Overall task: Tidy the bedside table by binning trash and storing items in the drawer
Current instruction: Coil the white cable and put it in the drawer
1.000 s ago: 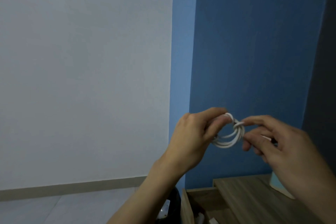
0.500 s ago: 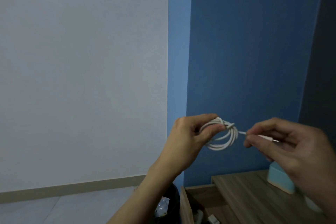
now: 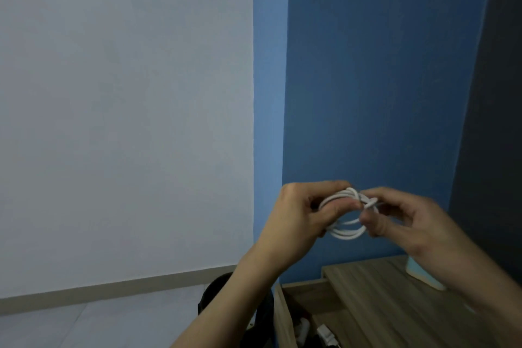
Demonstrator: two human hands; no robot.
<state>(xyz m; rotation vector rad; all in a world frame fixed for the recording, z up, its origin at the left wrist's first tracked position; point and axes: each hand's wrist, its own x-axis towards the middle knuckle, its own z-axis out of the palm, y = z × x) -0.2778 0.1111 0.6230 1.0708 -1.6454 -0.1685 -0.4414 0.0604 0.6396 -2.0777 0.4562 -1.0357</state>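
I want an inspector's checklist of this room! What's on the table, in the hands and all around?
Surface: wooden bedside table top, only partly in view.
Job's things: white coiled cable held up above the table; wooden drawer open, small white items inside.
Clutter: pale blue object standing on the table, partly hidden by an arm.
Grippers: left hand grips the coil; right hand pinches its wrapped part.
Cables: only that white coil.
Surroundings: blue wall, white wall, black bag-like thing beside the drawer.
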